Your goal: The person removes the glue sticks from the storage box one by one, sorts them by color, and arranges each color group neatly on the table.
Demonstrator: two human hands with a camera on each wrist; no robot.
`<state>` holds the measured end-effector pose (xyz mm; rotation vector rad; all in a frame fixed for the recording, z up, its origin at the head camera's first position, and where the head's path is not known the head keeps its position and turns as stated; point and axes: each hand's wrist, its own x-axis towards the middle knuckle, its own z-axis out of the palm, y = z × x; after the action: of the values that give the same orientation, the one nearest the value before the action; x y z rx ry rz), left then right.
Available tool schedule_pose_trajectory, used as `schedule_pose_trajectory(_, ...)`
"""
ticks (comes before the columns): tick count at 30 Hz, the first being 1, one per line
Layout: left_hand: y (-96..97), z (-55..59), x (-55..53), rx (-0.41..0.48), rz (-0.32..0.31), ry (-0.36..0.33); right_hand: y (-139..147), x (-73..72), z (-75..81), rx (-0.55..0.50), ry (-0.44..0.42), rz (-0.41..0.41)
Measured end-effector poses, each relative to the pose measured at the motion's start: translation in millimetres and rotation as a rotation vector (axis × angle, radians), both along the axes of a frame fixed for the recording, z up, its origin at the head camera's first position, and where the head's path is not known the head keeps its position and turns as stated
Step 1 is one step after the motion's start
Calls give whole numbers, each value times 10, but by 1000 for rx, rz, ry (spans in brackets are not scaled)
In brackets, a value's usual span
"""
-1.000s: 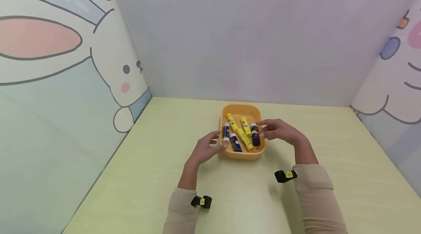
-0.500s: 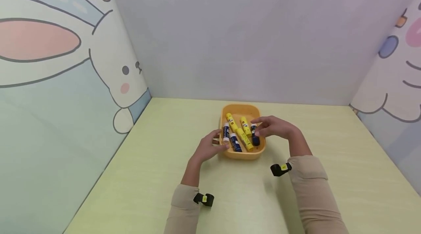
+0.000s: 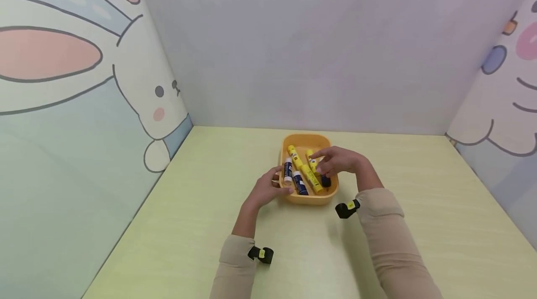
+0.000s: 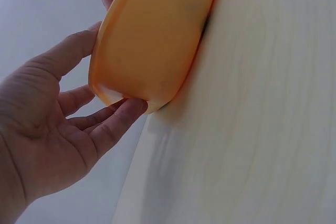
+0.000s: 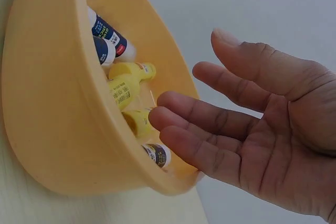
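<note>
A yellow-orange plastic basket holds several glue sticks, some yellow and some dark blue with white. My left hand is at its left front corner. In the left wrist view, the fingertips of my left hand touch the basket's outer wall and rim, fingers spread. Over the basket's right side, my right hand hovers above a yellow glue stick and a dark blue glue stick, partly covering the latter. In the right wrist view the right hand has loosely extended fingers, with nothing held between them.
The basket stands on a pale yellow-green table, towards its back edge. A grey wall rises behind it. Side walls carry cartoon pictures, a rabbit on the left. Each sleeve has a black wrist camera, including the left one.
My right hand has moved left, from the basket's right rim to above the glue sticks inside. The left hand stays at the corner, shifted only slightly. The glue sticks look unmoved.
</note>
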<state>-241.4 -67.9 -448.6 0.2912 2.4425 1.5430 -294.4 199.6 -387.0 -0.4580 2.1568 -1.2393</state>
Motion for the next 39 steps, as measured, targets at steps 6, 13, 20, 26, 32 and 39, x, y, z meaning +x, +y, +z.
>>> schedule_pose_trajectory(6, 4, 16, 1, 3, 6, -31, -71, -68, -9, 34, -41, 1)
schedule_pose_trajectory(13, 4, 40, -13, -1, 3, -25, -146, -176, -31, 100, -125, -72)
schedule_pose_trajectory(20, 8, 68, -37, -8, -4, -26, -206, -242, -100, 152, -157, -132)
schedule_pose_trajectory(26, 11, 64, -37, -19, -6, -34, -251, -230, -159, 189, -143, -125)
schedule_pose_trajectory(32, 9, 41, -36, -12, 6, -52, -329, -212, -190, 189, -173, -139)
schedule_pose_trajectory(39, 3, 42, -45, -3, 11, -52, -407, -224, -172, 248, -165, -169)
